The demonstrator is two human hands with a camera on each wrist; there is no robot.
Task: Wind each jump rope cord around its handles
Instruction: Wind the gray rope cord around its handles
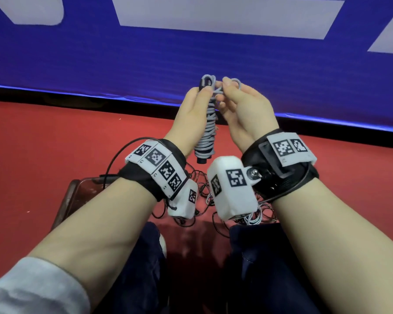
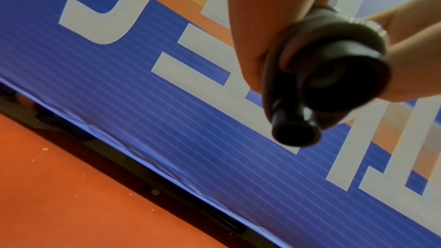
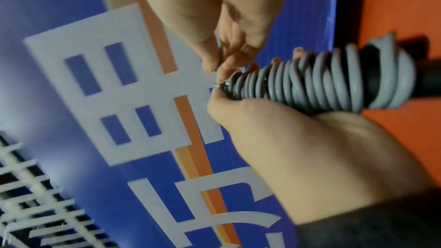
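Note:
A grey jump rope cord (image 1: 206, 137) is wound in many turns around dark handles (image 1: 202, 160) and held upright in front of me. My left hand (image 1: 192, 109) grips the upper part of this bundle (image 3: 317, 84). My right hand (image 1: 235, 96) pinches a loose loop of the cord (image 1: 235, 82) at the top end. In the left wrist view the dark handle ends (image 2: 296, 133) point at the camera. In the right wrist view my fingertips (image 3: 223, 74) meet at the end of the coil.
Below my wrists, tangled thin cords of other ropes (image 1: 199, 184) lie on the red floor (image 1: 55, 137), partly hidden. A dark tray (image 1: 77, 196) sits at lower left. A blue banner wall (image 1: 145, 57) stands close ahead. My knees (image 1: 259, 268) are at the bottom.

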